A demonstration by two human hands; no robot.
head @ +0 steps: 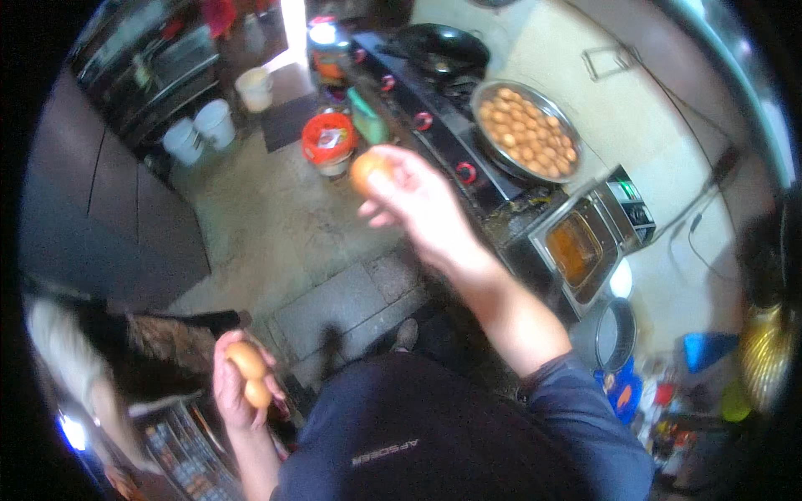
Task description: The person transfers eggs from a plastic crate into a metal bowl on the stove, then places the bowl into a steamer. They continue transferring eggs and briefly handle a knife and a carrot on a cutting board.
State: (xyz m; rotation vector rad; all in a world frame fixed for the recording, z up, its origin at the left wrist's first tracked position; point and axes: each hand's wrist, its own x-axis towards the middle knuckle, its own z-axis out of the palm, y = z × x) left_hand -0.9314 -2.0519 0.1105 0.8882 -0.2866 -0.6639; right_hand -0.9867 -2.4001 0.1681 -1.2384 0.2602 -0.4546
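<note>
My right hand [404, 194] is held out over the floor near the stove, its fingers closed around a brown egg [366, 169]. Lower left, my left hand [238, 382] cups two brown eggs, an upper egg [245, 360] and a lower egg [257, 393], against the palm. A wide steel basin [479, 119] full of brown eggs [526, 131] rests on the stove, up and to the right of my right hand. Blur hides the finer detail of the egg in my right hand.
A black wok [445, 50] sits on the long gas stove [432, 125]. Beside it stands a deep fryer [601, 232] with amber liquid. A red-topped bucket [329, 141] and white buckets [215, 124] stand on the floor [250, 206]. Another person's arm [113, 407] shows at lower left.
</note>
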